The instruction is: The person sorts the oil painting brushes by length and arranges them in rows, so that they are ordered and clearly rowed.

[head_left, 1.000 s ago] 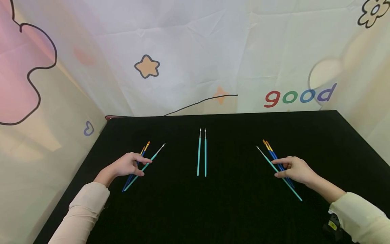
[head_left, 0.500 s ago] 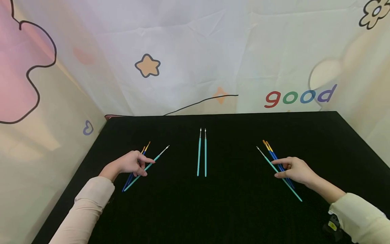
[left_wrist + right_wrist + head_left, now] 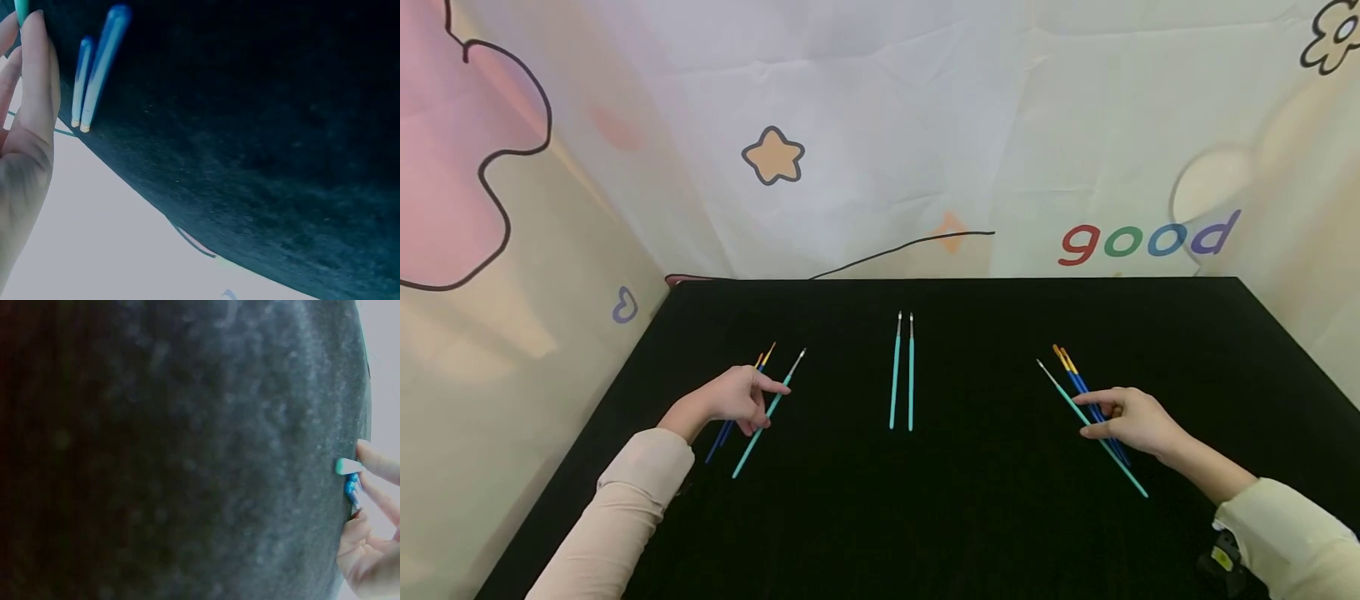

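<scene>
In the head view my left hand (image 3: 733, 397) pinches a turquoise paintbrush (image 3: 747, 453) between thumb and fingers, its bristle end pointing away. Two blue paintbrushes (image 3: 715, 448) with orange bristles lie just left of it, partly hidden by that hand. The left wrist view shows the blue handles (image 3: 105, 62) apart from my fingertips. On the right, my right hand (image 3: 1129, 422) has thumb and index finger at another turquoise paintbrush (image 3: 1125, 470), gripping it at mid-handle. Blue paintbrushes (image 3: 1078, 383) lie beside it, partly under the hand.
Two more turquoise paintbrushes (image 3: 894, 383) lie side by side, nearly parallel, at the centre of the black table (image 3: 887, 525). A printed cloth backdrop (image 3: 887, 125) rises behind the table and along its sides.
My left hand has shifted right and slightly away, and its turquoise paintbrush now lies apart from the blue ones at a steeper angle. The right hand stays put; the head view has shifted slightly.
</scene>
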Demonstrator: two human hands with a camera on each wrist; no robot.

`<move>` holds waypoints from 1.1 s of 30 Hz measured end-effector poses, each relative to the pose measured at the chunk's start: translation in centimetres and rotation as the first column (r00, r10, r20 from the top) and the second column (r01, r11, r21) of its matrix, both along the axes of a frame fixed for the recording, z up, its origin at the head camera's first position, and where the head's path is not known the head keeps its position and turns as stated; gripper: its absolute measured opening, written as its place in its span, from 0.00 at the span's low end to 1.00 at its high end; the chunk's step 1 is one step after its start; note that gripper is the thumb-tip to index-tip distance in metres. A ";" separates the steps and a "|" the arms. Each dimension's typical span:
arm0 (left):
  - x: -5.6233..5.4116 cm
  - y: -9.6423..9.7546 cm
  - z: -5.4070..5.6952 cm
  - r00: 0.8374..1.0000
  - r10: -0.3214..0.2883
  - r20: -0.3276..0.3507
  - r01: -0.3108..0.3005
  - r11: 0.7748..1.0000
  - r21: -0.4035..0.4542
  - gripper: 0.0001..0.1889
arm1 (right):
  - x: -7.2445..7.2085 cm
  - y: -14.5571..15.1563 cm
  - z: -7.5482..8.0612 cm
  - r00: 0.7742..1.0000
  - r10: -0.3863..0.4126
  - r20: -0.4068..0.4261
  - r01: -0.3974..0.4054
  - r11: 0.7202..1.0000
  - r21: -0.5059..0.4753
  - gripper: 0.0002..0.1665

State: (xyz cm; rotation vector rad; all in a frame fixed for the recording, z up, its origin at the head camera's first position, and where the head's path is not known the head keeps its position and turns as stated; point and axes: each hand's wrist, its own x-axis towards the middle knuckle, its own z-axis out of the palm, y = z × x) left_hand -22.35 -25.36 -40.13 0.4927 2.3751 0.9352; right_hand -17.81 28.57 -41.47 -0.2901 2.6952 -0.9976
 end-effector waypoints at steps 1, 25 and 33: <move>0.0 -0.1 0.0 1.000 -0.002 0.002 0.002 1.000 0.011 0.27 | 0.0 0.0 0.0 1.000 -0.002 0.001 0.002 1.000 -0.002 0.30; -0.2 -0.9 -0.4 0.970 0.104 0.218 -0.139 0.979 0.151 0.28 | -0.7 1.0 0.4 0.997 0.071 0.020 -0.068 0.993 -0.096 0.33; -0.1 -0.9 -0.5 0.969 0.118 0.216 -0.155 0.974 0.166 0.28 | -1.7 1.3 1.5 0.968 0.250 0.035 -0.246 0.966 -0.085 0.29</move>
